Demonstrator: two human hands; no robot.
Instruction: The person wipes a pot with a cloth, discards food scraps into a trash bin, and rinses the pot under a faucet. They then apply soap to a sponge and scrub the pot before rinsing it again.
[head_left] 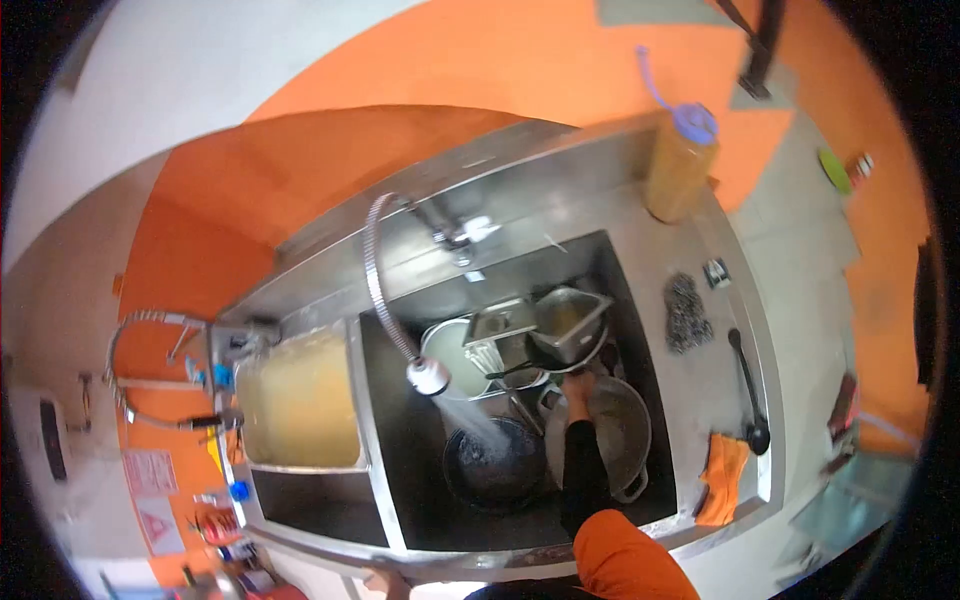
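Note:
My right hand (578,388) reaches into the deep sink basin, over the far rim of a large two-handled pot (622,435). Its fingertips are right by a dark frying pan (545,352), on which a rectangular steel food pan (572,322) rests tilted. What the fingers hold, if anything, I cannot tell. My left hand (385,583) is low at the sink's front edge, small and partly cut off. Water sprays from the faucet head (428,377) into a round black pan (494,464). Behind it stands a white bucket (448,335) beside another steel pan (500,322).
On the left, a tub of cloudy yellowish liquid (300,405) fills part of another basin. The right ledge holds a steel scrubber (686,314), a black ladle (757,435), an orange cloth (723,480) and a tall amber bottle with a purple lid (680,175).

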